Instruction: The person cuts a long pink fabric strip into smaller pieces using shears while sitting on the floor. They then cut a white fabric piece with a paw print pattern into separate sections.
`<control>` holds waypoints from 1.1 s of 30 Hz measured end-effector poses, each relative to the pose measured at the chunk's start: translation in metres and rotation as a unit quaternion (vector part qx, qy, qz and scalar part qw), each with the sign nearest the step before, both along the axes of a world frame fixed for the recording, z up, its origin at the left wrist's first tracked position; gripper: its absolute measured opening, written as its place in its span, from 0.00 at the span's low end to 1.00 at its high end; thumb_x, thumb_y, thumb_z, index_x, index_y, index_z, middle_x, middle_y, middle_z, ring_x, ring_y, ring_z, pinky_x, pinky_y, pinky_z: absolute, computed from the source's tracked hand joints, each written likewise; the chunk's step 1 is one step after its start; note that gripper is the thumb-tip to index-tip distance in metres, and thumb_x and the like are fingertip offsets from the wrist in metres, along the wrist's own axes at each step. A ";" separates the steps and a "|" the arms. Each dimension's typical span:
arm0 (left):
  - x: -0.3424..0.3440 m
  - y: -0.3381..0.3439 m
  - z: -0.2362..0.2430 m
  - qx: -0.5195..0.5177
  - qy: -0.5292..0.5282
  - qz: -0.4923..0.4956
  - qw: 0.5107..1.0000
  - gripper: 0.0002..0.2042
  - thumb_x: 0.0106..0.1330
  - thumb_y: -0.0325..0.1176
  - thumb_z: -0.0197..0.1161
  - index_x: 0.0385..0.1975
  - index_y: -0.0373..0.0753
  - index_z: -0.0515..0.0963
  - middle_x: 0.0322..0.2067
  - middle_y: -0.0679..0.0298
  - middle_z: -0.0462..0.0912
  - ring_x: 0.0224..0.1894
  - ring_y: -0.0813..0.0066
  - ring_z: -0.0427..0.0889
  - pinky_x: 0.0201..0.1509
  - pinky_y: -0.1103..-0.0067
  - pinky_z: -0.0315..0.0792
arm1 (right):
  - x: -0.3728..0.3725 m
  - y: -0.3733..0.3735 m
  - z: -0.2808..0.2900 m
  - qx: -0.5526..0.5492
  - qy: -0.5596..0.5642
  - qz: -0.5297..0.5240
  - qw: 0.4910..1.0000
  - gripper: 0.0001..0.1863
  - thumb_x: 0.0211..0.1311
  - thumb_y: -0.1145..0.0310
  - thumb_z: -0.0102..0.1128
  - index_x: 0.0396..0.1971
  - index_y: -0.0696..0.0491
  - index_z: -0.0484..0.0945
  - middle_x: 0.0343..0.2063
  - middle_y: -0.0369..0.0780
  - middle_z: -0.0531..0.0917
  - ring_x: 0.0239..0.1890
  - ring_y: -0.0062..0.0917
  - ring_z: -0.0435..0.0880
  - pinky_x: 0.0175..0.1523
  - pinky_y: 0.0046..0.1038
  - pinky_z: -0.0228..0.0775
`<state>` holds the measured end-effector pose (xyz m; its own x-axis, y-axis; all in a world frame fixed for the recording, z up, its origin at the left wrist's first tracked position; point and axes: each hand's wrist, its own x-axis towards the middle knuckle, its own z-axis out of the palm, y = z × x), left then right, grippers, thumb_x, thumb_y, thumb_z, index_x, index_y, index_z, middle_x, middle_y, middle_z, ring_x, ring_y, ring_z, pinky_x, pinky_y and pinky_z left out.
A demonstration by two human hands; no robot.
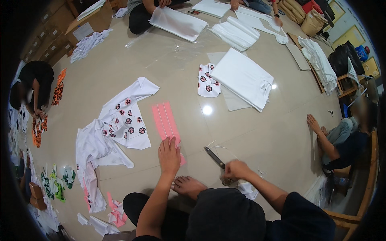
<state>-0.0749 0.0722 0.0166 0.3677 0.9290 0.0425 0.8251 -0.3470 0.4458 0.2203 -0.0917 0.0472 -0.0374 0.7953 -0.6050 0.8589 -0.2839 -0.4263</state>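
Observation:
My left hand point(169, 154) lies with outstretched fingers on a pink cloth piece point(163, 118) that has thin white lines along it. Another bit of pink shows past my fingers. My right hand point(236, 170) is closed around a pair of dark scissors point(215, 157), blades pointing up and left, a handle loop showing below the hand. A thin white strand point(219, 146) curls by the scissors' tip. Left of the pink cloth, white garments with paw prints point(128, 124) lie spread on the floor.
Ahead lie a folded white fabric stack point(241, 78) and a paw-print piece point(209, 80). Pink and white scraps point(116, 211) are at lower left. My bare foot point(191, 186) is between my hands. Other people sit around, one at right point(341, 140), another at left point(38, 80).

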 end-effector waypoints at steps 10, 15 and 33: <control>-0.068 0.010 0.026 -0.123 -0.184 0.009 0.975 0.09 0.67 0.23 0.61 0.46 0.34 0.79 0.43 0.48 0.81 0.44 0.49 0.83 0.49 0.63 0.77 | 0.028 0.310 -0.047 0.387 -0.192 -0.076 0.899 0.33 0.69 0.59 0.60 0.68 0.61 0.67 0.70 0.56 0.67 0.69 0.55 0.67 0.72 0.48 0.62; -0.166 -0.025 0.111 -0.064 -0.211 0.193 0.956 0.07 0.70 0.22 0.57 0.46 0.32 0.78 0.39 0.58 0.81 0.42 0.66 0.82 0.47 0.71 0.76 | -0.003 0.307 -0.066 0.393 -0.130 -0.019 0.910 0.33 0.70 0.58 0.58 0.68 0.62 0.67 0.72 0.54 0.65 0.72 0.53 0.65 0.76 0.47 0.58; -0.335 -0.226 0.098 0.033 -0.107 0.438 0.892 0.10 0.69 0.20 0.57 0.47 0.32 0.80 0.43 0.57 0.82 0.44 0.66 0.84 0.50 0.73 0.77 | -0.054 0.022 0.020 0.272 0.042 -0.024 0.961 0.14 0.64 0.69 0.66 0.46 0.58 0.76 0.45 0.54 0.77 0.50 0.51 0.79 0.52 0.44 0.75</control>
<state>-0.4102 -0.1535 0.1149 -0.5203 0.8492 0.0906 0.6914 0.3566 0.6283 0.1664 -0.0698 0.0674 -0.0241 0.9951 -0.0956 0.8064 -0.0372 -0.5902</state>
